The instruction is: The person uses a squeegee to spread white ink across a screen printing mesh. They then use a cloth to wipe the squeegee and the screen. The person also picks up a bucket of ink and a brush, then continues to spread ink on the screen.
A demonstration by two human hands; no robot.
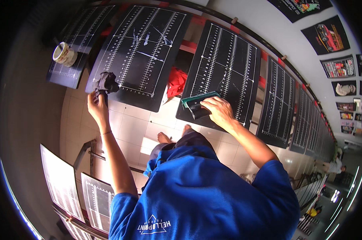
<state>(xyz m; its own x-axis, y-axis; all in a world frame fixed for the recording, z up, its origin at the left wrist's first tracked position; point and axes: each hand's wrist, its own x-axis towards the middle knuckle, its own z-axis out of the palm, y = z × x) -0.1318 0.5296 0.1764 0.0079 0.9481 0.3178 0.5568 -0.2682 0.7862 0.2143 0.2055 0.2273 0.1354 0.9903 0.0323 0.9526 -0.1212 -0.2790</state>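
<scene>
My left hand (97, 110) is closed on a crumpled dark rag (106, 82), held over the near left corner of a black printing board (103, 64). That board carries white ruler lines and has pale smears toward its far side. In my right hand (220, 110) is a squeegee (199, 100) with a green edge and a dark holder; my fingers wrap its right end. It is at the near edge of a second ruled black board (213, 74). Whether the squeegee touches that board, I cannot tell.
An open whitish tub (65, 55) with stained sides stands on the far-left board. Red cloth (176, 82) lies between the two boards. More ruled boards (276, 104) run off to the right, others (99, 204) behind me. Another person (336, 165) is far right.
</scene>
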